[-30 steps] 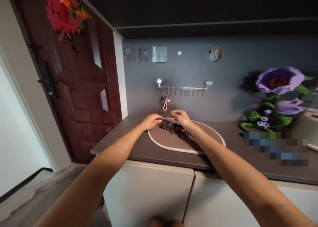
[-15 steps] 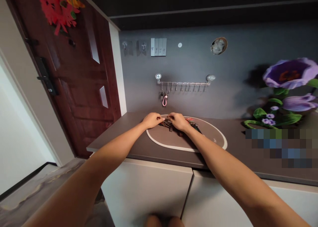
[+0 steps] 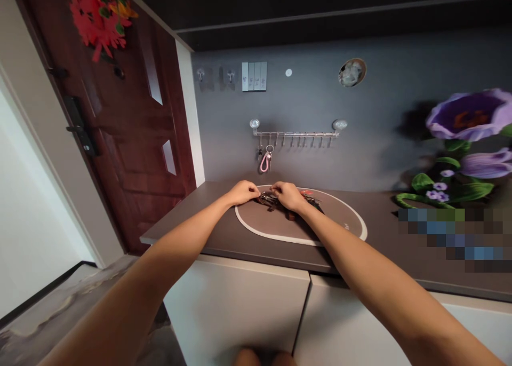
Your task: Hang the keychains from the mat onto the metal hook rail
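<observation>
On the oval brown mat [image 3: 288, 230] lies a tangled pile of keys [image 3: 269, 200], mostly metallic and dark, with some red and green bits at its right side. My left hand [image 3: 242, 193] has its thumb and fingertips pinched on the left end of the keys. Over the middle of the pile, my right hand [image 3: 288, 196] is closed with its fingers bent down. What its fingertips hold is too small to tell. A brown tag or fob [image 3: 292, 216] shows just below the right hand.
A clear hook rail [image 3: 302, 135] on the grey wall carries keys with a pink loop [image 3: 264, 163]. Purple flowers [image 3: 464, 120] stand at the right of the dark countertop [image 3: 180, 211]. A dark red door [image 3: 148, 195] is at left, and a dark cabinet overhangs above.
My left hand has shifted slightly left, so the gap between my hands is wider and more of the keys shows. My right hand stays almost in place. The camera view has shifted slightly.
</observation>
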Available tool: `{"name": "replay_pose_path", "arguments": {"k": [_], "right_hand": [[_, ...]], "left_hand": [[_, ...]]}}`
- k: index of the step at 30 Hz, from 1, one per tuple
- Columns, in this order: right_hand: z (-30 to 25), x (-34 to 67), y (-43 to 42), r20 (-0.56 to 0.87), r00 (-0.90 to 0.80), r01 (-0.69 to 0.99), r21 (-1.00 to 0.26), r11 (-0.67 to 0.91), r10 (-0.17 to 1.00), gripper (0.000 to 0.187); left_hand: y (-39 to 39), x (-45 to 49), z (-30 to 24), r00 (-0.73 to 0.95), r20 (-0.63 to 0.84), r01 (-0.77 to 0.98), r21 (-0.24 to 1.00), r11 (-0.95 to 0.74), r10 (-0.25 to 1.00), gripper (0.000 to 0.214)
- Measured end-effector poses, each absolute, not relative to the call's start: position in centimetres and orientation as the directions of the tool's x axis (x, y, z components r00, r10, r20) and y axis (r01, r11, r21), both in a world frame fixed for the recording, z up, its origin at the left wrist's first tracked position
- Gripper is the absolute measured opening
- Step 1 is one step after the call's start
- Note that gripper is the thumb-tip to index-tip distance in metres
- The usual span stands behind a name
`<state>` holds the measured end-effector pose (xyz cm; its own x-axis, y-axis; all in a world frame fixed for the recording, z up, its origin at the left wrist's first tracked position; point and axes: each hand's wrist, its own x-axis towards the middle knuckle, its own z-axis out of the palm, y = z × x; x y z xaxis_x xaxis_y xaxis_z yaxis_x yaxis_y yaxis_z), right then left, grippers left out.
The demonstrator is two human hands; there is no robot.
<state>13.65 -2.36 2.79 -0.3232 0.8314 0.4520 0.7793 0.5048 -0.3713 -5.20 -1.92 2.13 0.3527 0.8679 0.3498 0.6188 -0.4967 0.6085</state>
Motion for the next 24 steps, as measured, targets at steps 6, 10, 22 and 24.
{"name": "replay_pose_path", "arguments": {"k": [6, 10, 22, 24], "right_hand": [[2.9, 13.6, -2.5, 0.441, -0.336, 0.781, -0.364, 0.508, 0.832, 0.019], [2.9, 13.4, -2.7, 0.436, -0.340, 0.784, -0.358, 0.507, 0.833, 0.020], [3.0, 13.2, -3.0, 0.482, -0.358, 0.758, -0.350, 0.550, 0.800, 0.024], [3.0, 13.1, -3.0, 0.501, -0.362, 0.742, -0.356, 0.568, 0.786, 0.024]], "left_hand": [[-2.3, -5.0, 2.4, 0.279, 0.356, 0.536, 0.713, -0.452, 0.892, 0.019], [-2.0, -5.0, 2.3, 0.235, 0.323, 0.323, 0.864, -0.387, 0.917, 0.015], [-1.3, -5.3, 2.1, 0.186, 0.319, -0.093, 0.947, -0.307, 0.929, 0.021], [-1.4, -5.2, 2.2, 0.171, 0.327, -0.166, 0.940, -0.300, 0.930, 0.016]]}}
